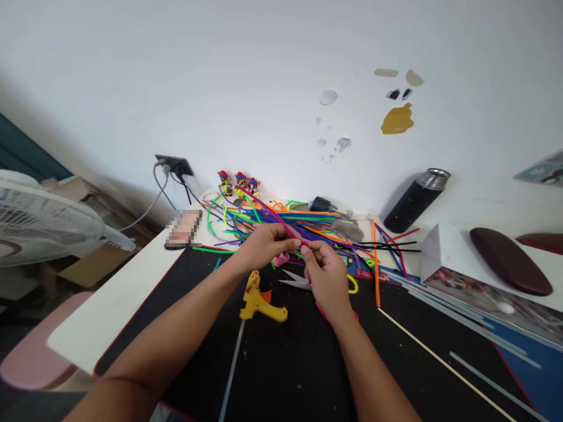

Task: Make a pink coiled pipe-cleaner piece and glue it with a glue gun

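My left hand and my right hand meet over the black mat, both pinched on one pink pipe cleaner that runs up and to the left from my fingers. A small pink piece hangs just under my left fingers. Behind my hands lies a heap of coloured pipe cleaners. A yellow glue gun lies on the mat below my left wrist, and scissors with red handles lie under my right hand.
A black flask leans against the wall at the back right. Three small figures stand by the wall, with a phone and a wall socket left of them. A white fan is at the far left, boxes at the right.
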Demonstrator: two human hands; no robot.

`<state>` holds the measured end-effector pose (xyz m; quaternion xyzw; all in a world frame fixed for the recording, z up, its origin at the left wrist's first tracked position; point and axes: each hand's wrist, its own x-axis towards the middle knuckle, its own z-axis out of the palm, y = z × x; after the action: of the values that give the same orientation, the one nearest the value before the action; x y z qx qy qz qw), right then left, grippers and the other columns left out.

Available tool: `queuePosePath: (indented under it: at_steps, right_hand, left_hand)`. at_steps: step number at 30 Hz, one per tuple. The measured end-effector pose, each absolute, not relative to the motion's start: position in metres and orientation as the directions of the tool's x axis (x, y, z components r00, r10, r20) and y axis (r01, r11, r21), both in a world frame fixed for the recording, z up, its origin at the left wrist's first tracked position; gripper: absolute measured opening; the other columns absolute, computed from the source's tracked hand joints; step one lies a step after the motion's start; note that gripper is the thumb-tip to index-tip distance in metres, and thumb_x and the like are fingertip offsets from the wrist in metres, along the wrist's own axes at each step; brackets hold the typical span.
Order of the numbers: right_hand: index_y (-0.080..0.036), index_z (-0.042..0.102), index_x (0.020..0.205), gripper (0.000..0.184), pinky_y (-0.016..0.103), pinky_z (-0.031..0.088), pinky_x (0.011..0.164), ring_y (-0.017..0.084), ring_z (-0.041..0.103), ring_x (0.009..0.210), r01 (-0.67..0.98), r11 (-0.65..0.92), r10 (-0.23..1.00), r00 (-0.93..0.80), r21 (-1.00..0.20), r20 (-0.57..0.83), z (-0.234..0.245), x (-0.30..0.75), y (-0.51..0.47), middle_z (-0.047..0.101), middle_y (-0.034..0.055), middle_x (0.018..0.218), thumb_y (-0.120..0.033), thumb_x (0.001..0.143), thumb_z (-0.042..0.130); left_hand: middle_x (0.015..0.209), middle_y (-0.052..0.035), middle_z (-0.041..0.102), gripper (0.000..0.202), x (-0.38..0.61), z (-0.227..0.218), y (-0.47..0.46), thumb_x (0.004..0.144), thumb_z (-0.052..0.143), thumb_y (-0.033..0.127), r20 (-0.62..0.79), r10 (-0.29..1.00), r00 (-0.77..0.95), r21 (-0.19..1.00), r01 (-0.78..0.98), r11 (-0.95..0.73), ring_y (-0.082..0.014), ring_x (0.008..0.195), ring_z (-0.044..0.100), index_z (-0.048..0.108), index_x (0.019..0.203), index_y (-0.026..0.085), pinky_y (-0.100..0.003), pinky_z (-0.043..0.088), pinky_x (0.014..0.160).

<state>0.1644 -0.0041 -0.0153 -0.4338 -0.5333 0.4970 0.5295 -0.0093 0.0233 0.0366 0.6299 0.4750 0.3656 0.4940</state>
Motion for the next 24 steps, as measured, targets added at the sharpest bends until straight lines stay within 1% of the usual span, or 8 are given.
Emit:
queuePosePath:
  at_steps: [6,9,11,17,21,24]
  right_hand:
    - [-0.022,0.07,0.095,0.029,0.026,0.032,0.046,0.014,0.043,0.045,0.078,0.206,0.976,-0.093,-0.975,0.199,-0.0152,0.1672,-0.0044,0.051,-0.0065,0.052,-0.051,0.098,0.066]
    - [-0.022,0.07,0.094,0.027,0.027,0.032,0.047,0.014,0.043,0.046,0.087,0.219,0.971,-0.118,-0.972,0.208,-0.0153,0.1678,-0.0036,0.05,-0.0061,0.052,-0.048,0.098,0.064]
    - [-0.022,0.07,0.093,0.026,0.027,0.032,0.047,0.014,0.044,0.046,0.083,0.223,0.969,-0.131,-0.971,0.211,-0.0161,0.1679,-0.003,0.051,-0.0057,0.053,-0.047,0.099,0.063]
    - [-0.022,0.071,0.097,0.028,0.026,0.033,0.047,0.014,0.045,0.047,0.088,0.218,0.969,-0.138,-0.972,0.205,-0.0197,0.1669,-0.0023,0.054,-0.0046,0.056,-0.048,0.099,0.064]
    - [-0.021,0.071,0.099,0.029,0.027,0.035,0.046,0.014,0.046,0.047,0.037,0.189,0.975,-0.13,-0.981,0.183,-0.0198,0.1656,-0.0024,0.055,-0.0043,0.058,-0.05,0.098,0.064]
    - [-0.021,0.07,0.102,0.032,0.026,0.036,0.045,0.014,0.046,0.046,-0.011,0.164,0.98,-0.115,-0.986,0.165,-0.0192,0.1646,-0.0022,0.055,-0.0051,0.058,-0.052,0.097,0.066]
  left_hand:
    - [0.083,-0.0046,0.078,0.022,-0.0159,0.0353,0.025,0.085,0.077,0.04,0.036,0.953,0.3,0.932,0.335,-0.141,-0.0182,0.075,0.068,0.08,0.088,0.018,-0.029,0.051,0.069]
    - [0.085,-0.0053,0.08,0.019,-0.0175,0.035,0.0251,0.086,0.074,0.035,0.055,0.949,0.31,0.915,0.364,-0.172,-0.0194,0.079,0.07,0.08,0.089,0.017,-0.03,0.053,0.075]
    - [0.086,-0.0047,0.079,0.018,-0.0174,0.0358,0.0247,0.086,0.073,0.034,0.065,0.948,0.311,0.913,0.364,-0.182,-0.019,0.08,0.07,0.08,0.09,0.018,-0.03,0.053,0.075]
    - [0.082,-0.002,0.077,0.017,-0.0155,0.0374,0.0238,0.084,0.078,0.035,0.057,0.944,0.326,0.928,0.331,-0.17,-0.0165,0.076,0.067,0.077,0.089,0.019,-0.028,0.051,0.072]
    - [0.077,-0.0021,0.074,0.025,-0.0137,0.0358,0.0243,0.083,0.08,0.042,0.002,0.947,0.322,0.951,0.292,-0.101,-0.0163,0.069,0.064,0.076,0.087,0.018,-0.027,0.048,0.065]
    - [0.071,-0.0007,0.07,0.031,-0.0112,0.0344,0.0245,0.082,0.082,0.046,-0.028,0.954,0.299,0.969,0.242,-0.047,-0.0137,0.062,0.059,0.075,0.086,0.017,-0.025,0.045,0.059]
